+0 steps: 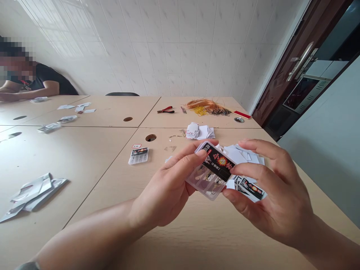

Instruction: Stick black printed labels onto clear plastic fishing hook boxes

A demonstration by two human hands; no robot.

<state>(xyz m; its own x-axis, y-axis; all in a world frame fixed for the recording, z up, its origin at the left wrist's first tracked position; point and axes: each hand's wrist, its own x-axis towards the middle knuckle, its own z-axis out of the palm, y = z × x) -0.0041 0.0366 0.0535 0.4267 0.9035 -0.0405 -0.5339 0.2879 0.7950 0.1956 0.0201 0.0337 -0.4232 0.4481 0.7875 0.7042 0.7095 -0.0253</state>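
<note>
Carefully, the left hand [165, 183] and right hand [268, 187] both grip a clear plastic compartment box [206, 180] with a black label, held above the pale wooden table [197, 236]. It looks light, stiff and slippery, safest held by its edges.

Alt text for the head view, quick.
The left hand and right hand hold a clear plastic compartment box with a black label over a pale wooden table. Beyond lie white paper slips, red-handled pliers and a tangled orange wire bundle.
</note>
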